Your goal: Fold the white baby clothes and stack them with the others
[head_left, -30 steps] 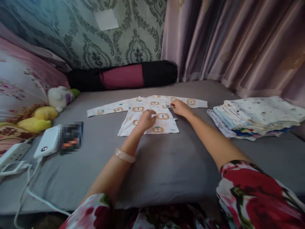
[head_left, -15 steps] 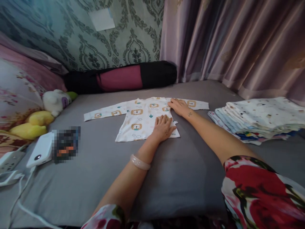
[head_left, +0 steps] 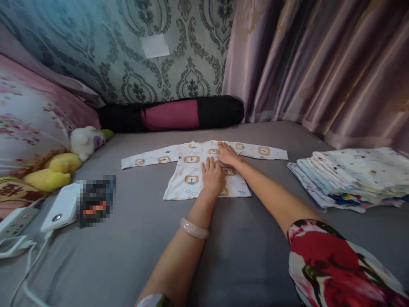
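Observation:
A small white long-sleeved shirt with tan lion faces lies flat on the grey bed sheet, both sleeves stretched out sideways. My left hand rests flat on the middle of its body, fingers spread toward the collar. Just above and to the right, my right hand lies on the upper chest below the neckline, fingers extended and palm down. Neither hand grips the cloth. A pale bangle circles my left wrist.
Right of the shirt stands a stack of folded clothes. On the left lie a white power bank with cables, a power strip and plush toys. A black and maroon roll lies along the wall.
Both hands have slid left across the shirt, from its right side to its middle. The shirt's right edge and right sleeve are now uncovered. The view has shifted slightly.

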The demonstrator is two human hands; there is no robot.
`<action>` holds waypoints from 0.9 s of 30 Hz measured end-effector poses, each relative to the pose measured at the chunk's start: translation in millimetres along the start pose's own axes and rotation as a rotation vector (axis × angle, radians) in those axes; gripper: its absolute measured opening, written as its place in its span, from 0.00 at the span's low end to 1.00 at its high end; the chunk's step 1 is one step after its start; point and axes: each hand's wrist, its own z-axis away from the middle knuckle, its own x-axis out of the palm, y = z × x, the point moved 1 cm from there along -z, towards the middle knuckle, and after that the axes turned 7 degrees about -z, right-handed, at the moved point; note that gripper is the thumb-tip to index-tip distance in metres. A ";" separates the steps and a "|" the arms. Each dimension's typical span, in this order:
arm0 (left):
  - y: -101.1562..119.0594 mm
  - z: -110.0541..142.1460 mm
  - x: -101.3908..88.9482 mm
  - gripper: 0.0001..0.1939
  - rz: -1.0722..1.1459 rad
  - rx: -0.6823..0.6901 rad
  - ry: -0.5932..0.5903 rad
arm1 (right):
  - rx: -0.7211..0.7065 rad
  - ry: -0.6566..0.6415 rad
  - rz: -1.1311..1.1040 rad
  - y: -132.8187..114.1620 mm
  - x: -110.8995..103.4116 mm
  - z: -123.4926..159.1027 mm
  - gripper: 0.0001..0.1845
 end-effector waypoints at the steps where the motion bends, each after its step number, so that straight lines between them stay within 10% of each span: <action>1: -3.0 -0.3 2.6 0.29 -0.010 -0.030 -0.028 | 0.031 0.002 -0.018 -3.5 6.0 -4.2 0.28; 14: -1.9 0.1 8.2 0.41 0.089 -0.039 -0.192 | 0.225 -0.002 -0.045 -8.7 33.8 -25.6 0.36; 27: -32.1 -17.0 -3.2 0.19 0.267 -0.183 0.070 | 0.106 -0.081 -0.074 -21.1 16.2 25.0 0.34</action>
